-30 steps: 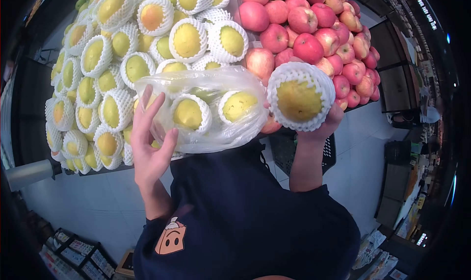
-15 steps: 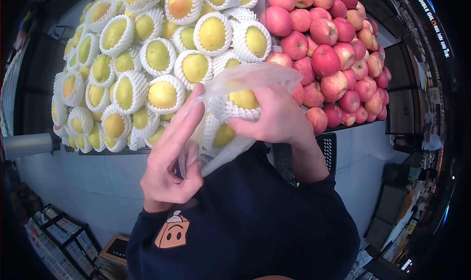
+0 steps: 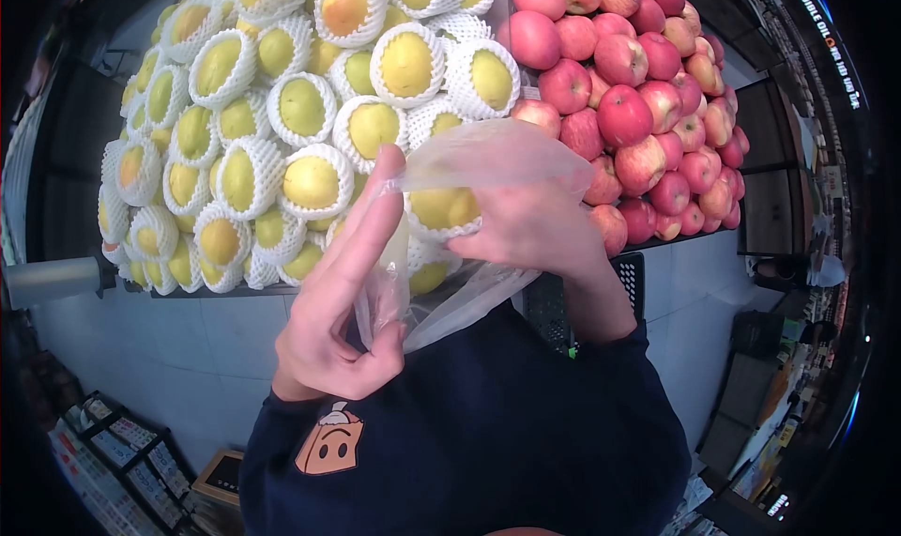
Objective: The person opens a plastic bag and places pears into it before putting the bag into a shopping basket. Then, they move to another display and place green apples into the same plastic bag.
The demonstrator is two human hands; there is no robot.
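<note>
— So, status on left hand (image 3: pixel 343 301)?
— Spread, thumb apart from fingers, against left rim of plastic bag (image 3: pixel 488 149).
— And right hand (image 3: pixel 540 219)?
— Inside bag, against foam-netted yellow fruit (image 3: pixel 443 207), also in bag. Can't tell whether gripping. Red apples (image 3: pixel 626 115) beyond bag, to right.

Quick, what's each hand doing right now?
Left hand: open, spread at the plastic bag's mouth.
Right hand: inside the bag, against a yellow fruit; gripping or letting go, can't tell.
</note>
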